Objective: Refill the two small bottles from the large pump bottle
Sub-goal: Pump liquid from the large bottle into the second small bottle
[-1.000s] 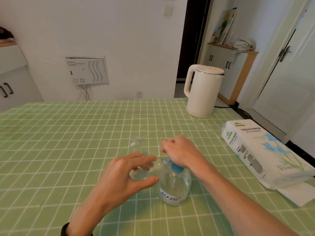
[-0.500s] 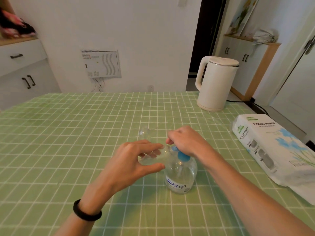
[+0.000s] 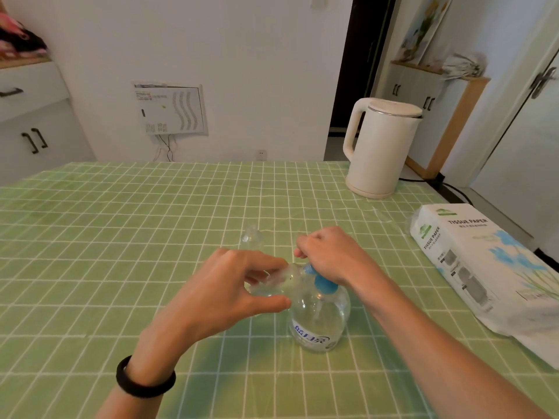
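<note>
1. While the left hand (image 3: 230, 285) holds 1 small bottle (image 3: 272, 281) tilted on its side, the bottle's mouth sits right at the blue pump head (image 3: 325, 284) of the large pump bottle (image 3: 317, 325).
2. Left fingers (image 3: 257, 263): curled round the small bottle, thumb below and the rest on top. The bottle is clear of the worktop (image 3: 121, 222).
3. Right hand (image 3: 329, 255): on top of the pump, fingers curled down over the pump head. Most of the head is hidden, so can't tell how far it's pressed.
4. Large pump bottle: upright on the green checked worktop, front centre, clear liquid inside, label facing the camera.
5. 2nd small bottle (image 3: 252, 237): upright on the worktop just beyond the hands, touching neither. Too blurred to tell if it's capped.
6. Rest: white kettle (image 3: 381, 146) at the far right of the worktop, tissue pack (image 3: 484, 267) lying along the right edge, black band (image 3: 145, 379) on the left wrist.
</note>
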Demonstrator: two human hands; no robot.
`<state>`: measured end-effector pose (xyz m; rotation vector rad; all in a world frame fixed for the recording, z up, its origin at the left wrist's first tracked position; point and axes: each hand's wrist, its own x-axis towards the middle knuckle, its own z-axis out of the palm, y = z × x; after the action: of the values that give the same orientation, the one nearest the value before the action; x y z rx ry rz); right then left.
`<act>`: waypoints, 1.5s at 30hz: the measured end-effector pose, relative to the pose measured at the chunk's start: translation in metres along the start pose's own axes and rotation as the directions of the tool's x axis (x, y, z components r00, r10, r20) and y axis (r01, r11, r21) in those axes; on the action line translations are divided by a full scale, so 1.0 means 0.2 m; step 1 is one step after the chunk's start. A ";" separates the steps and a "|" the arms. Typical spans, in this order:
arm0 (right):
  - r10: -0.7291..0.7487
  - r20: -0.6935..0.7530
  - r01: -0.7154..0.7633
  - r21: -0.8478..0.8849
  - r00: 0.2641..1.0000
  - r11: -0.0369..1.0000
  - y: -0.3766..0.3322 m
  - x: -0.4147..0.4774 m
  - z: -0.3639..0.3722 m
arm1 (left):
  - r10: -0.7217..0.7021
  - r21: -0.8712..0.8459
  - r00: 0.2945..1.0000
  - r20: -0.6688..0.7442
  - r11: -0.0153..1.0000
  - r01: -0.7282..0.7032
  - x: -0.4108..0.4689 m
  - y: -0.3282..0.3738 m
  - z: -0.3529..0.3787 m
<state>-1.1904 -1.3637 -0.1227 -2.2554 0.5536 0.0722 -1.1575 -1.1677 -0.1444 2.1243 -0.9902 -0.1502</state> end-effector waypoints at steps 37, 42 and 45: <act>0.044 0.064 -0.046 0.022 0.997 0.999 0.03 0.01 0.00 | 0.008 0.014 1.000 0.025 1.000 -0.008 0.01 0.00 -0.01; 0.020 0.020 -0.021 0.044 1.000 0.999 0.02 0.01 -0.01 | 0.011 -0.007 1.000 0.001 1.000 -0.011 0.00 0.01 -0.01; -0.031 -0.016 0.032 0.074 0.999 0.997 0.02 0.00 -0.02 | 0.016 -0.014 1.000 -0.006 1.000 -0.016 0.00 0.01 -0.01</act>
<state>-1.1913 -1.3683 -0.1233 -2.1933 0.5208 0.0183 -1.1574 -1.1667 -0.1414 2.1024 -0.9994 -0.1427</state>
